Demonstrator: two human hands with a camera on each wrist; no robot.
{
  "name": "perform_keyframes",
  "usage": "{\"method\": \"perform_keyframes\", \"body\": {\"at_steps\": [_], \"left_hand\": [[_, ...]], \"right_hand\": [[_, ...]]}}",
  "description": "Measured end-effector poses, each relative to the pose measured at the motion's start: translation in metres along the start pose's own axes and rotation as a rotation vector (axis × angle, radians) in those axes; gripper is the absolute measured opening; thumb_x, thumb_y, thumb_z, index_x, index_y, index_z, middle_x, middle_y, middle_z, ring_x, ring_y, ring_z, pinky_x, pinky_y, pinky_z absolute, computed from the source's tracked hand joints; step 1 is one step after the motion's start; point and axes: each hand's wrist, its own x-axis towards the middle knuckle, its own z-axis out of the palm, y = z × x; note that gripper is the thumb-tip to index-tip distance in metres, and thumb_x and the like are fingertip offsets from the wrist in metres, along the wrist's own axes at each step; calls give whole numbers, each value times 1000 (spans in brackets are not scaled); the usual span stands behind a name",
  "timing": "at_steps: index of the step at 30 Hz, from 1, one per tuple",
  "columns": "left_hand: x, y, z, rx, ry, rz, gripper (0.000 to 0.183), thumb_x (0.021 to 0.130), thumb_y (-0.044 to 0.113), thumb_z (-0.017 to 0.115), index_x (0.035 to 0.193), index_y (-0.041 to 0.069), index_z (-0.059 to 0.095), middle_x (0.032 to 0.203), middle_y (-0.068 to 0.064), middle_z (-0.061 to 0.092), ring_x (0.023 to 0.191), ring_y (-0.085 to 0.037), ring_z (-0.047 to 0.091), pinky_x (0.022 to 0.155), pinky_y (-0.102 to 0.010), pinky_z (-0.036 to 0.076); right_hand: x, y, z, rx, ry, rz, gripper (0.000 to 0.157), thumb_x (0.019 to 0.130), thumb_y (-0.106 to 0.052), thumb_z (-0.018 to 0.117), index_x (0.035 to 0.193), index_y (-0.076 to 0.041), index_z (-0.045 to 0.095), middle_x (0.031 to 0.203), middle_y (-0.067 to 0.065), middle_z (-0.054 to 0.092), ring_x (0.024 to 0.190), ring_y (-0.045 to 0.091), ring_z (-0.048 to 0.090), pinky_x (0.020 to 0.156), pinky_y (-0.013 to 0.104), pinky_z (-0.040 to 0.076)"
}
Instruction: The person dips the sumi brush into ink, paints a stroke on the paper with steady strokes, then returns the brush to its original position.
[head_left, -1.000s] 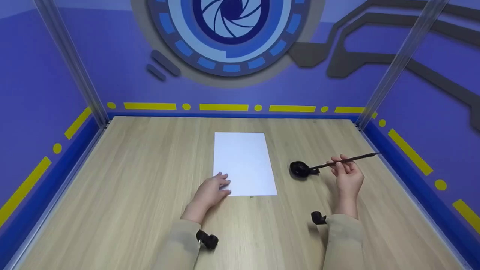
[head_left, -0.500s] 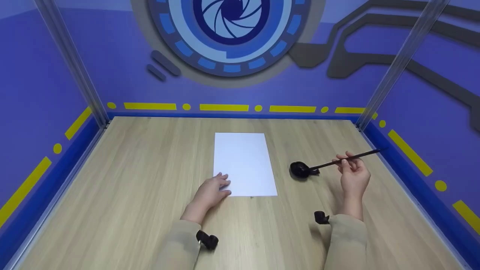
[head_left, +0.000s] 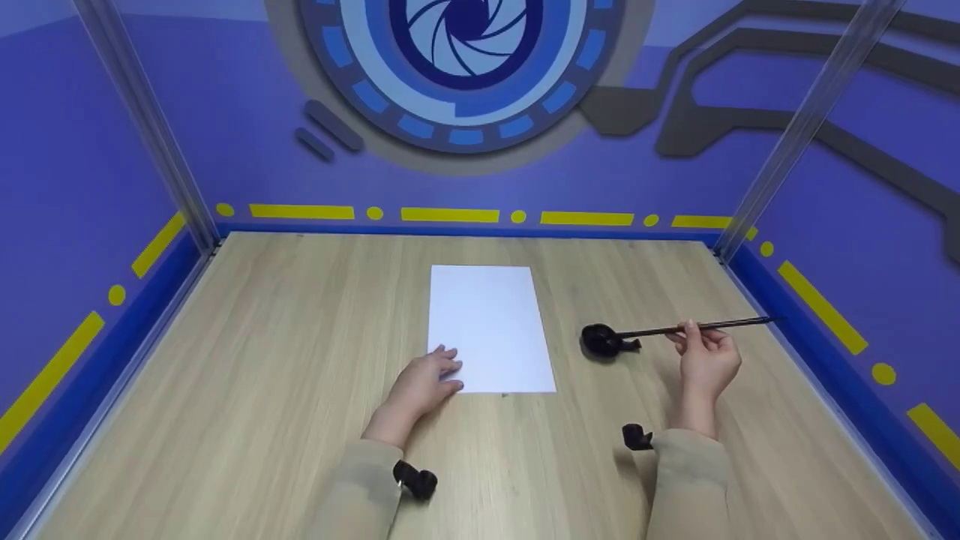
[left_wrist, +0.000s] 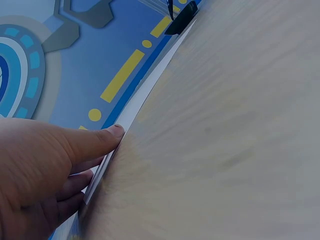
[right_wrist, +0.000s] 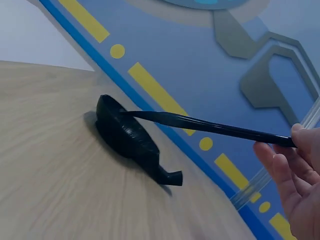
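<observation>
A white sheet of paper (head_left: 491, 322) lies on the table. My left hand (head_left: 420, 382) rests its fingers on the sheet's near left corner, the thumb by its near edge, as the left wrist view also shows. To the right of the paper sits a small black ink dish (head_left: 598, 341) with a short curved tail. My right hand (head_left: 709, 367) pinches a thin black brush (right_wrist: 200, 124) by its handle with thumb and fingertips. The brush slants low over the dish, its tip inside the bowl (right_wrist: 125, 137); ink in it is hard to make out.
The wooden table (head_left: 300, 322) is bounded by blue walls with yellow dashes at the back and sides. The upper end of the brush reaches toward the right wall (head_left: 862, 247). Black wrist cameras (head_left: 415, 480) stick out inward from both sleeves.
My right hand has shifted slightly right, and the brush handle has tipped down to lie flatter, its tip still at the dish. My left hand and the paper have stayed put.
</observation>
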Motion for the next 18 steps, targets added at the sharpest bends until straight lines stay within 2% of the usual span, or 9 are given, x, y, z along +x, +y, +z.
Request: {"method": "perform_keyframes", "body": {"at_steps": [5, 10, 18], "left_hand": [[1, 0, 0, 0, -1, 7, 40, 94, 15, 74, 131, 1, 68, 154, -13, 55, 151, -35, 42, 125, -52, 36], [0, 0, -1, 2, -4, 9, 40, 94, 15, 74, 131, 1, 67, 154, -13, 54, 151, -35, 42, 125, -52, 35], [-1, 1, -1, -12, -10, -14, 40, 96, 17, 73, 133, 2, 67, 156, -11, 52, 152, -33, 40, 126, -50, 34]], "right_hand": [[1, 10, 0, 3, -9, 38, 17, 96, -4, 69, 94, -2, 52, 65, -13, 71, 55, 4, 72, 57, 14, 60], [2, 14, 0, -6, -9, 38, 16, 95, -3, 70, 94, -1, 54, 65, -13, 70, 54, 3, 71, 54, 13, 59], [0, 9, 0, -109, -14, 16, 16, 96, -7, 71, 98, -2, 56, 65, -19, 68, 56, 1, 71, 57, 12, 59]]}}
